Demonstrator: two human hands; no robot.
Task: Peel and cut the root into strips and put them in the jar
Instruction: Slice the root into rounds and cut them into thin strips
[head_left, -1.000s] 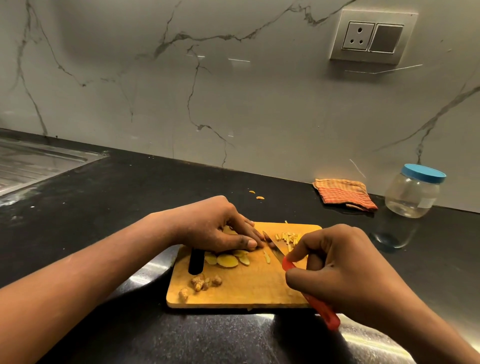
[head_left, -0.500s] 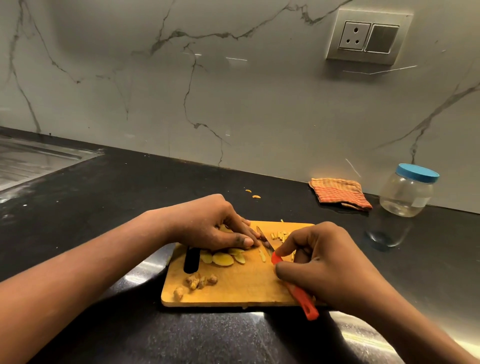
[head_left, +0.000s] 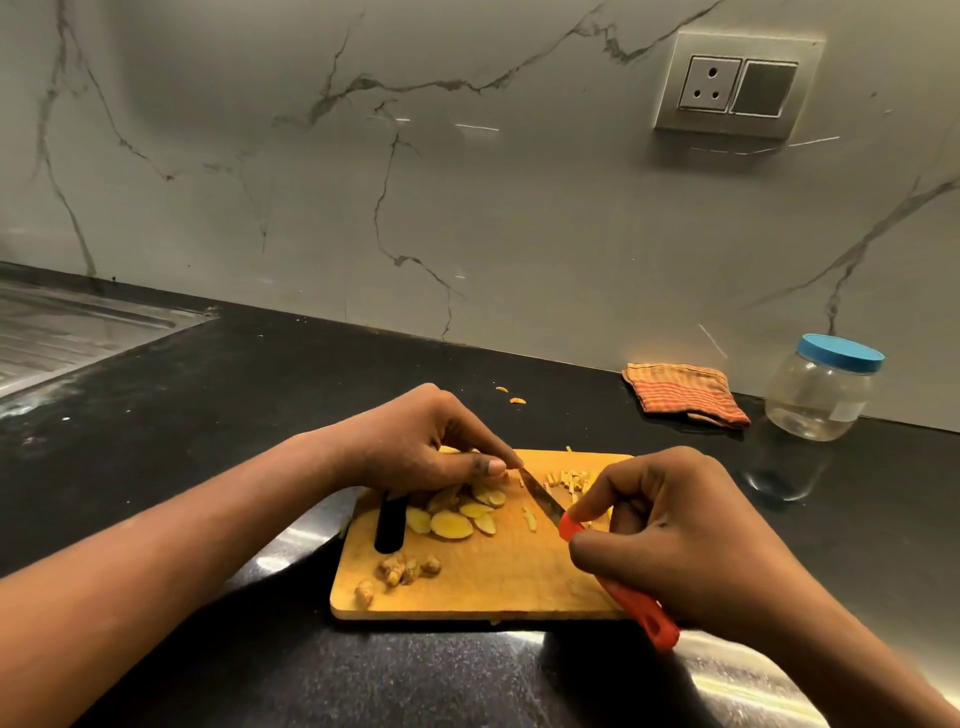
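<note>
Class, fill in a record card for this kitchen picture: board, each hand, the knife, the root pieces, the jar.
Board: wooden cutting board on black counter
Left hand: holds root slices down on the board
Right hand: grips the red-handled knife, blade tip by the left fingers
Strips: small pile on the board's far side
Jar: right of the board, blue lid on
</note>
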